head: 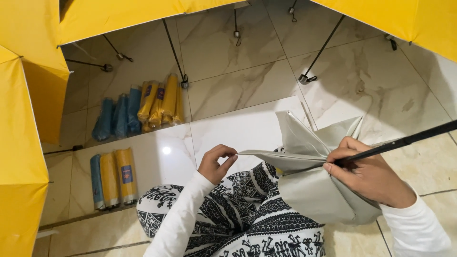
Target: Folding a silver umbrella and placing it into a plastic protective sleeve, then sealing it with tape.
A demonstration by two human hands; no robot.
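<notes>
Open yellow umbrellas (28, 143) fill the left edge and the far side of the view, their black shafts reaching down to the floor (247, 81), which is of glossy marble-pattern tiles in white and grey. The person sits on this floor, with legs in black-and-white patterned trousers (247, 214) at the near middle.

A half-folded silver umbrella (314, 190) lies over the lap, to the right. The right hand (369, 173) is closed around its black shaft (409, 139) and the gathered cloth, fingers curled tight. The left hand (215, 163) pinches the tip of one silver fold between thumb and forefinger; the other fingers are bent loosely and touch nothing.

On the floor at far left lie folded umbrellas in sleeves, blue ones (116, 116) beside yellow ones (162, 102). Nearer, at left, is a smaller row (112, 178) of one blue and two yellow, one with a small blue label.
</notes>
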